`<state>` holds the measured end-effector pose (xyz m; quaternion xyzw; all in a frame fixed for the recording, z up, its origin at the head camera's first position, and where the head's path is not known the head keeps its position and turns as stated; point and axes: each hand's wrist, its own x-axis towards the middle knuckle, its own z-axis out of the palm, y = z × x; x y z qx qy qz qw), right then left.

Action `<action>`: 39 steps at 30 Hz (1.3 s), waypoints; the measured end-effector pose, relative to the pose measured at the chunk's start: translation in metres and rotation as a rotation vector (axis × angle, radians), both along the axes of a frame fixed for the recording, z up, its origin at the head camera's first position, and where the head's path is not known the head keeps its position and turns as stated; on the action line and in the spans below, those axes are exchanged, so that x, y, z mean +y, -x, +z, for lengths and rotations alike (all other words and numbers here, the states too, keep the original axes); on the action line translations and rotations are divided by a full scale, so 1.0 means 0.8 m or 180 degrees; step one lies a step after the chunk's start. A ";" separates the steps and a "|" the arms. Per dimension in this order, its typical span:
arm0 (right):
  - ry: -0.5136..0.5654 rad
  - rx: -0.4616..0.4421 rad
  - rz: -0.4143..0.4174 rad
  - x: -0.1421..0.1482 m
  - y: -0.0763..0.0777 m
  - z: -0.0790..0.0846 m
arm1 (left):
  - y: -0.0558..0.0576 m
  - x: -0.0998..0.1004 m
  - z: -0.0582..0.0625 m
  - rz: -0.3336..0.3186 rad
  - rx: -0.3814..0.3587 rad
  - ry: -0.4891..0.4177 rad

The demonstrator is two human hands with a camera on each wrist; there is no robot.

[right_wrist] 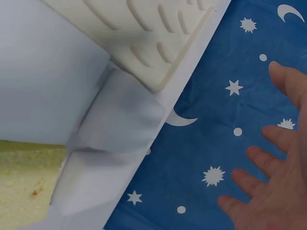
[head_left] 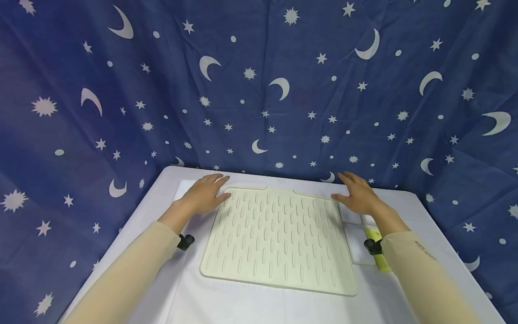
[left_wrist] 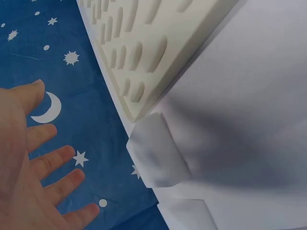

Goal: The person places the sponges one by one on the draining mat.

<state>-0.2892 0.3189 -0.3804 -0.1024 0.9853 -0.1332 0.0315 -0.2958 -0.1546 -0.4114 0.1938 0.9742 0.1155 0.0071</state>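
Note:
A cream drying mat [head_left: 279, 238] with rows of oval ridges lies flat on the white-covered table, a shallow notch in its far edge. By its far left corner hovers my left hand [head_left: 206, 193], fingers spread and holding nothing. My right hand [head_left: 358, 195] is likewise spread at the far right corner, with nothing in it. Both wrist views show each palm apart from the mat. White blocks [left_wrist: 156, 153] sit beside the left corner. Right of the mat are more white blocks [right_wrist: 122, 112] and a yellow-green sponge-like block [right_wrist: 29, 187], partly hidden by my right wrist in the head view.
The white tablecloth [head_left: 234, 301] covers the table up to its far edge. Behind and at both sides hangs a dark blue curtain [head_left: 243, 90] printed with moons and stars. A small black wrist mount [head_left: 186, 242] sticks out from my left cuff.

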 end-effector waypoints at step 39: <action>0.0145 -0.0308 0.0116 0.042 0.002 -0.039 | -0.056 -0.014 -0.065 0.0446 -0.0325 -0.1072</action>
